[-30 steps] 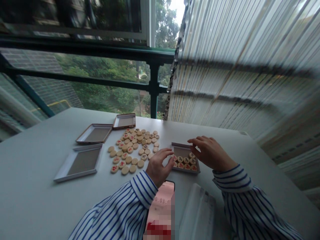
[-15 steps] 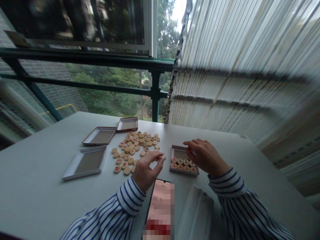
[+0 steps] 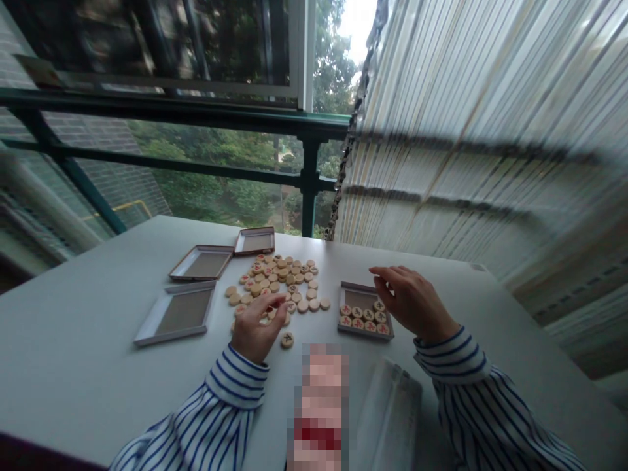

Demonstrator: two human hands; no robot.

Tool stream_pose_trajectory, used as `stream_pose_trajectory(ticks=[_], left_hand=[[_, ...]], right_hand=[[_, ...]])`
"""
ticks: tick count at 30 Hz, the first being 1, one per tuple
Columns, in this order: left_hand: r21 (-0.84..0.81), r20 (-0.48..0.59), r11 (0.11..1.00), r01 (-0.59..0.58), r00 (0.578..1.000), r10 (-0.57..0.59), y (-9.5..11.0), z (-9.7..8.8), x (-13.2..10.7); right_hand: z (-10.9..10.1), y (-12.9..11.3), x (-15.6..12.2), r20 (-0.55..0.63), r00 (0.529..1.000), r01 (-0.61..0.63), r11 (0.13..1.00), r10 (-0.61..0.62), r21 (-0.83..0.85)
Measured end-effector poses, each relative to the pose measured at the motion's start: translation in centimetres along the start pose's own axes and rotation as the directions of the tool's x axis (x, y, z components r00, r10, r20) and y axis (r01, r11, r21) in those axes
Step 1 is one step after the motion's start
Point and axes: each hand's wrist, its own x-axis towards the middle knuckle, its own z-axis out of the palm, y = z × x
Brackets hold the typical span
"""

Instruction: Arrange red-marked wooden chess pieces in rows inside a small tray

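Observation:
My left hand hovers over the near side of a pile of round wooden xiangqi pieces. Its thumb and index finger curve toward each other with a small gap, and no piece shows between them. Below the fingertips, a piece with a black character lies apart. My right hand is raised over the right edge of a shallow box, fingers stretched out and apart. Pieces with red and black characters stand in rows along the box's near part; another black-marked piece lies just under my right fingers.
Three shallow trays sit left of the pile: a white one and two brown-rimmed ones. A blurred-out phone and a clear plastic bag lie at the near edge. Railing and string curtain stand behind the white table.
My left hand has moved left, away from the pieces nearest the box, to over the pile. My right hand stays over the box, shifted slightly. The camera view has shifted a little.

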Motion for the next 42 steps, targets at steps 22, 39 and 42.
stream_pose_trajectory(ticks=[22,39,42], left_hand=[[-0.079,0.008,0.994,-0.079,0.997,0.080,-0.6,1.2,-0.5],[-0.064,-0.014,0.996,-0.060,0.998,0.059,-0.6,0.7,-0.3],[-0.043,-0.020,0.999,-0.032,0.999,0.031,-0.6,0.5,-0.1]], right_hand=[[0.4,-2.2,-0.3,-0.020,1.000,0.024,0.999,-0.024,0.041],[0.9,-6.5,2.4,0.093,0.981,0.170,0.985,-0.168,-0.015],[0.9,-7.7,3.2,0.115,0.973,0.203,0.979,-0.201,-0.004]])
